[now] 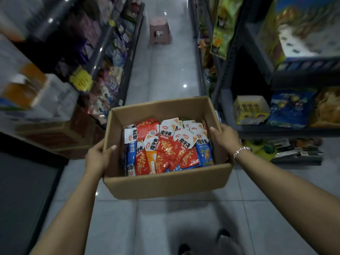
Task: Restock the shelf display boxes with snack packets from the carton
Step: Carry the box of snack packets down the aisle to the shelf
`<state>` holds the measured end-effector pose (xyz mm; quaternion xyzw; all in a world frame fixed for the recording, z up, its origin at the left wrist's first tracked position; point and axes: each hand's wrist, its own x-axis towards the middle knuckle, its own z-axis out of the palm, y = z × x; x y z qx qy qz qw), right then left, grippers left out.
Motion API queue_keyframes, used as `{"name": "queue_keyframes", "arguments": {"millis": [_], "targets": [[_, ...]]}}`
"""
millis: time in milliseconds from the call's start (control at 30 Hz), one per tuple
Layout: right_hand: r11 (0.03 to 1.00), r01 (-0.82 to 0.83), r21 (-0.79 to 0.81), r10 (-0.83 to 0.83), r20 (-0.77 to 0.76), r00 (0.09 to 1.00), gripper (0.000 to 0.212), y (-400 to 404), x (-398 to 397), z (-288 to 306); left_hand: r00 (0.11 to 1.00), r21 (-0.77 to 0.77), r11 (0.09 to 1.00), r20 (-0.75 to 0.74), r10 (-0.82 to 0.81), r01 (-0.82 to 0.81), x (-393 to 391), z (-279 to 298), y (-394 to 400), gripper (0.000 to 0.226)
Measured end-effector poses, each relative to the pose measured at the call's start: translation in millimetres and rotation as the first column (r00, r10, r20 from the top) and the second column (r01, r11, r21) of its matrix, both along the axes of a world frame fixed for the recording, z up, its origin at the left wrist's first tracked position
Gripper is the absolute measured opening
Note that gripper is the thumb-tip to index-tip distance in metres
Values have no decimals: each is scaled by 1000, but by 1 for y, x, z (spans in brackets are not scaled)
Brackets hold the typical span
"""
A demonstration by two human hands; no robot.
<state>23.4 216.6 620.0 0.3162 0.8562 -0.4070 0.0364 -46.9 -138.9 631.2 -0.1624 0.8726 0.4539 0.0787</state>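
Carton (pixel 165 183): open brown cardboard box, centre of the frame, held above a tiled aisle floor.
Snack packets (pixel 166 147): loose pile of red, orange, blue and white packets covering the carton's bottom.
Left hand (pixel 96 159): grips the carton's left wall, thumb hooked over the rim.
Right hand (pixel 225 138): grips the right wall, fingers curled over the rim; a beaded bracelet (pixel 241 151) sits on the wrist.
Display box (pixel 251 109): yellow, on the right-hand shelf, right of centre, seemingly part empty.
Stool (pixel 159 31): pink, top centre, standing in the aisle ahead.
Risk: the carton could tilt and spill packets if either grip slips, and the stool could trip the person.
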Motion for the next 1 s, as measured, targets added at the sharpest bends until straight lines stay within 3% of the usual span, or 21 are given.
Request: {"name": "queue_keyframes", "arguments": {"millis": [167,500,733,1000], "targets": [[1000,-14,13,14,-49,999,37,-1,-81,56,998,-50,999,-63,7,-11,-75,64,-6,43],[999,17,-38,-21,-86,996,35,22,-283,96,993,-69,997,-117,-33,26,-284,116,26,41],[999,33,-44,-36,-93,995,34,47,-427,116,993,-120,992,-109,-41,28,-436,126,49,43],[990,142,-6,-142,-74,987,35,81,-608,103,975,-108,978,-110,-191,180,-655,111,92,34]]}}
